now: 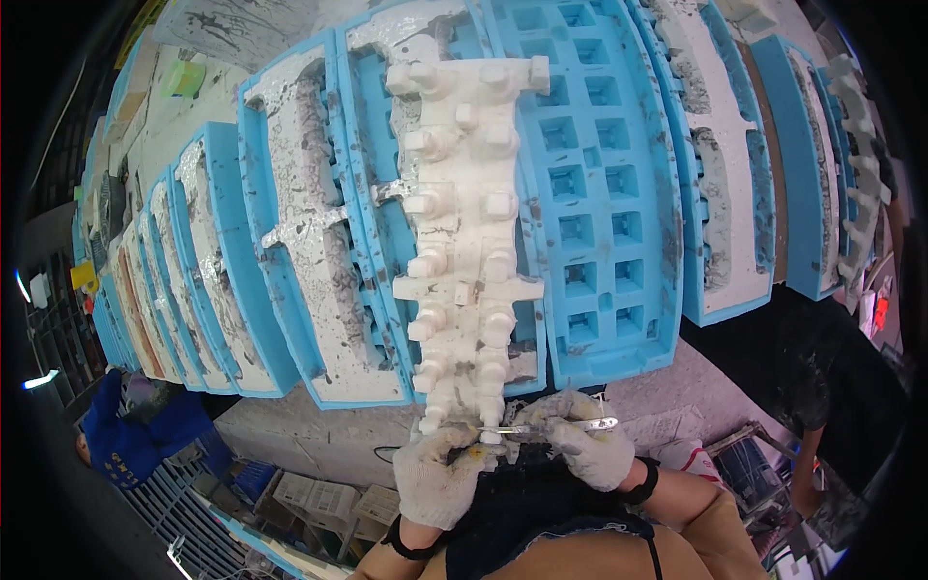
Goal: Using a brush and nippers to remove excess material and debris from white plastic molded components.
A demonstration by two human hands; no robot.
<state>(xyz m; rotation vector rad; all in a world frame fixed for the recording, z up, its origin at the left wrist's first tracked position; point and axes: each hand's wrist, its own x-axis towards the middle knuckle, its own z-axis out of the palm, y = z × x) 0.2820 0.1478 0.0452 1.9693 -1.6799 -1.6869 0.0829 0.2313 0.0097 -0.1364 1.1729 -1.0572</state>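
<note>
A long off-white casting (462, 222) with rows of stubby knobs and short side bars lies lengthwise in front of me, over light-blue moulds. My left hand (437, 480), in a soiled white knit glove, closes its fingers round the casting's near end. In my right hand (592, 452), gloved alike, is a slim metal knife (601, 423). Its handle sticks out to the right past the fingers, and its thin blade points left across the casting's near knobs. The exact spot where the blade meets the casting is too small to tell.
Right of the casting, a blue mould (594, 193) shows rows of square pockets. White-filled blue moulds (300, 232) line the bench to the left, with another filled mould (720, 164) at right. Crates (319, 498) stand below. A person in blue (135, 430) is at lower left.
</note>
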